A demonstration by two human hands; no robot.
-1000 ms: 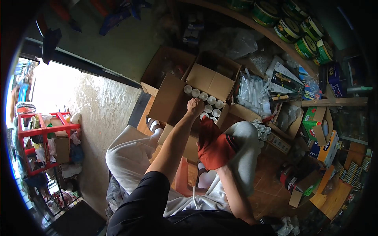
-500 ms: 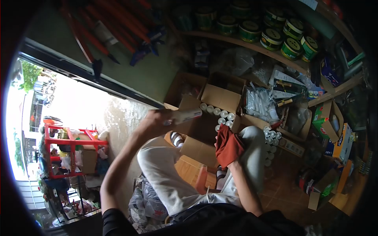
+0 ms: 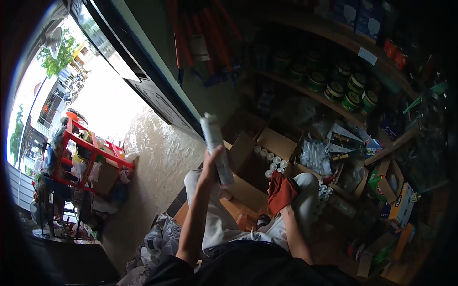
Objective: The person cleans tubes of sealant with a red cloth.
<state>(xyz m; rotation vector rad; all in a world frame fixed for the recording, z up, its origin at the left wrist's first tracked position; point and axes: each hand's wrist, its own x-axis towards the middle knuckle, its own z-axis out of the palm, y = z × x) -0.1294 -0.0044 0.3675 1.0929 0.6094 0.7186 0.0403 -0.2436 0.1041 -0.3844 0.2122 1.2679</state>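
My left hand [image 3: 213, 161] is wrapped round the middle of a whitish sealant cartridge [image 3: 214, 134], raised nearly upright above my knee. A dark red cloth [image 3: 282, 193] is bunched in my right hand [image 3: 286, 210], which rests by my other knee; the cloth covers most of its fingers. Between my legs stands an open cardboard box [image 3: 246, 191]. Several similar cartridges [image 3: 271, 157] stand in it along the far right side, their round ends facing up. More round-ended cartridges [image 3: 324, 190] are grouped beyond my right knee.
A box of clear plastic nozzles [image 3: 315, 156] sits beyond the cartridges. Green cans [image 3: 352, 100] line a shelf at the back right. A red rack [image 3: 90, 178] with goods stands outside the doorway on the left. Grey plastic bags [image 3: 160, 243] lie beside me.
My left hand has turned the cartridge from lying sideways to nearly upright and brought it closer. The view has swung left towards the doorway. My right hand still holds the cloth.
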